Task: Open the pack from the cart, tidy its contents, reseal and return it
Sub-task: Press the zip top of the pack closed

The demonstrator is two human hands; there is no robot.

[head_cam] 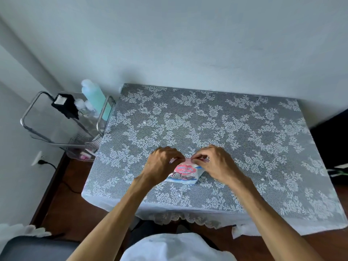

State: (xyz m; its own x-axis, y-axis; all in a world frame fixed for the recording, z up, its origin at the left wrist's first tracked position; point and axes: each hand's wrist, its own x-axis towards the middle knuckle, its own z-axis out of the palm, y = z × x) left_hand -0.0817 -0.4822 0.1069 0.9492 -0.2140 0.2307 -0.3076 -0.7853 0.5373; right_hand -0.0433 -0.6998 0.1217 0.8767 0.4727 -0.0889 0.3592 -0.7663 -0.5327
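One head-worn view only: the lace-covered table [216, 117] is seen from above, angled forward and down, close in.

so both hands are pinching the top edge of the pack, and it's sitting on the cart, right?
Not quite. Both the left hand and the right hand are pinching the top edge of the pack, but it sits on the lace-covered table, not the cart, which stands off to the table's left. The head view shows this.
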